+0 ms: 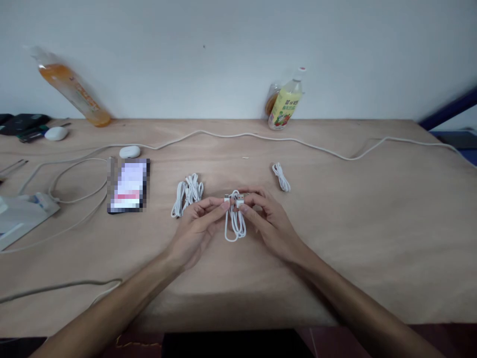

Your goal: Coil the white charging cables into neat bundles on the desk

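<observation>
Between my two hands hangs a white USB cable (235, 223), coiled into loops that dangle below the fingers. My left hand (199, 226) pinches one small connector of it between thumb and fingers. The wider USB plug at the other end is pinched by my right hand (271, 219). Both ends are side by side, a little apart. Just beyond my left hand lies a pile of coiled white cables (188, 193). A single coiled white cable (280, 177) rests on the table beyond my right hand.
On the wooden table (372, 223), a phone (129, 186) and white earbud case (129, 152) lie left. A long white cord (290, 140) crosses the back. An orange drink bottle (72, 92) and a yellow one (286, 104) stand near the wall. A power strip (26, 216) sits far left.
</observation>
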`<move>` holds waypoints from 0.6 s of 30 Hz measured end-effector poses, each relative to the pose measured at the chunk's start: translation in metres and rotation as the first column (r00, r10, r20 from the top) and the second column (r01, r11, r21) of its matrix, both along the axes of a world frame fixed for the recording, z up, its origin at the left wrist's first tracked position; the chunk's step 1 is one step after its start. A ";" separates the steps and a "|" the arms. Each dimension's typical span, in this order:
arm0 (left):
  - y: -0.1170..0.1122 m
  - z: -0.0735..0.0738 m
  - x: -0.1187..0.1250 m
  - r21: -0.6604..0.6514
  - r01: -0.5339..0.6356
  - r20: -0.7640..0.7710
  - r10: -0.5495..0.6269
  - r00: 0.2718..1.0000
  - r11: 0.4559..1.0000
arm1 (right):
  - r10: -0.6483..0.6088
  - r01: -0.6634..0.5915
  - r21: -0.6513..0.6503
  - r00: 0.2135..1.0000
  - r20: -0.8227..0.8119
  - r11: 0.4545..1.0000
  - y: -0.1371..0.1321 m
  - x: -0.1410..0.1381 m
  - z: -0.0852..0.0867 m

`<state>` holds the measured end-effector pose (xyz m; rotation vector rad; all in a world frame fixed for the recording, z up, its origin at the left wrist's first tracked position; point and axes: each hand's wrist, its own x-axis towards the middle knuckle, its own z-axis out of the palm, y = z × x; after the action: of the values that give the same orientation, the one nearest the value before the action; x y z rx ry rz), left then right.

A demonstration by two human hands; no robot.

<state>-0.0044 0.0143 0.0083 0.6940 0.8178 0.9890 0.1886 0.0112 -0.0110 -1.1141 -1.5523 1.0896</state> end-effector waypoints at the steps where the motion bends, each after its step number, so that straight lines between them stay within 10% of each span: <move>1: 0.000 0.000 0.000 -0.002 -0.008 0.001 0.008 1.000 1.000 | 0.004 -0.004 -0.016 1.000 -0.015 1.000 0.000 0.000 0.001; 18: -0.002 -0.004 0.000 -0.063 -0.012 0.002 0.012 1.000 0.998 | -0.047 0.046 -0.017 0.996 -0.081 0.999 -0.001 -0.005 0.002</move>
<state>-0.0043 0.0122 0.0044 0.6340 0.8485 0.9706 0.1831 0.0106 -0.0091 -1.0971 -1.4499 1.1037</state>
